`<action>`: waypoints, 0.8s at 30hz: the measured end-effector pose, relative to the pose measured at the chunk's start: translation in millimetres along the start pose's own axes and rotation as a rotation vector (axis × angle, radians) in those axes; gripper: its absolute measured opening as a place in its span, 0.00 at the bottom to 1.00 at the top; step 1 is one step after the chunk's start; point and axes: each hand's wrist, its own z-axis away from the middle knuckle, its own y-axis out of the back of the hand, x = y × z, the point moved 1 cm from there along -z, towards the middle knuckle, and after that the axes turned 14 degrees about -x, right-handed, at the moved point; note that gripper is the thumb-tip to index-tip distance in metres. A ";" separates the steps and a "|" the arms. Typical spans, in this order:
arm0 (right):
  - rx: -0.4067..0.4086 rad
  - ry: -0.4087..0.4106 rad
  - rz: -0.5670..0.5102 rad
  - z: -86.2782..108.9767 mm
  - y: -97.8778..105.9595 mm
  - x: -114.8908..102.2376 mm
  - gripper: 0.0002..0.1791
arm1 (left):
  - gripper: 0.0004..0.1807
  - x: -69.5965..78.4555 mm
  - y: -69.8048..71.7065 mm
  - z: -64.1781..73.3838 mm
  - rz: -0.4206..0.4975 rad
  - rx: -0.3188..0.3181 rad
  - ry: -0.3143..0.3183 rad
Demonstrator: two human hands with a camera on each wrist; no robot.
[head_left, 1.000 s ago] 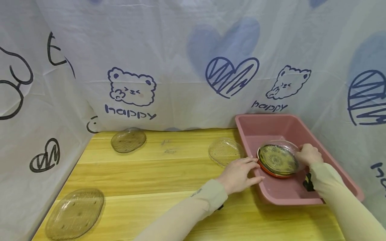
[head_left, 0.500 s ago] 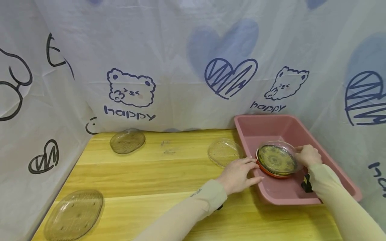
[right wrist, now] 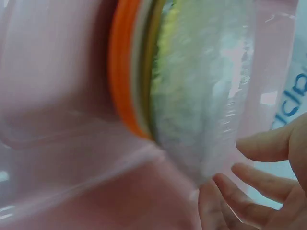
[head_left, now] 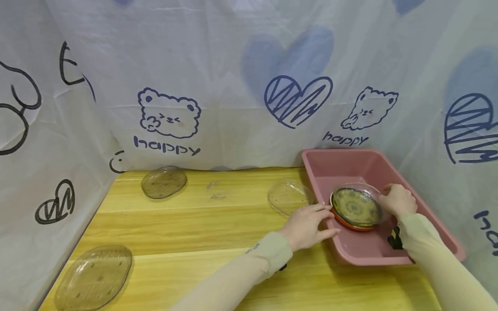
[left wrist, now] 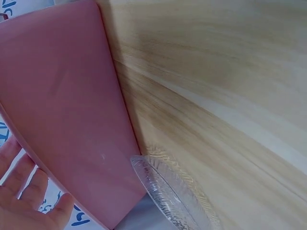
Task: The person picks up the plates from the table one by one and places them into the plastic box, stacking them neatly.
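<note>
In the pink basin (head_left: 363, 255), a clear plate (head_left: 355, 205) sits on top of a stack with a dark patterned plate and an orange-red rim (right wrist: 125, 72) at the bottom. My right hand (head_left: 398, 200) pinches the clear plate's right edge; in the right wrist view its fingertips are at the rim, with the thumb over the face. My left hand (head_left: 309, 226) rests at the basin's left rim, fingers loosely spread and fingertips close to the stack. The left wrist view has those fingers (left wrist: 36, 189) along the basin's edge.
Another clear plate (head_left: 288, 196) lies on the wooden table (head_left: 202, 229) against the basin's left side. Two brownish see-through plates lie at left, one at the back (head_left: 163, 182) and one in front (head_left: 95, 276). Printed white cloth (head_left: 233, 142) encloses the table.
Both hands stay nearly in place. The clear plate under the right hand has shifted slightly on the stack; the whole view drifts a little.
</note>
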 end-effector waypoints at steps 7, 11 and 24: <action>0.144 0.134 -0.056 9.1 5.0 -37.8 0.26 | 0.26 -4.8 1.9 2.9 0.072 -0.023 -0.040; 0.159 0.191 -0.155 16.1 8.2 -60.5 0.23 | 0.23 -15.5 3.2 8.5 0.182 0.017 -0.059; 0.019 0.401 -0.548 41.3 5.7 -134.7 0.19 | 0.23 -70.4 -6.0 32.1 0.139 0.005 0.241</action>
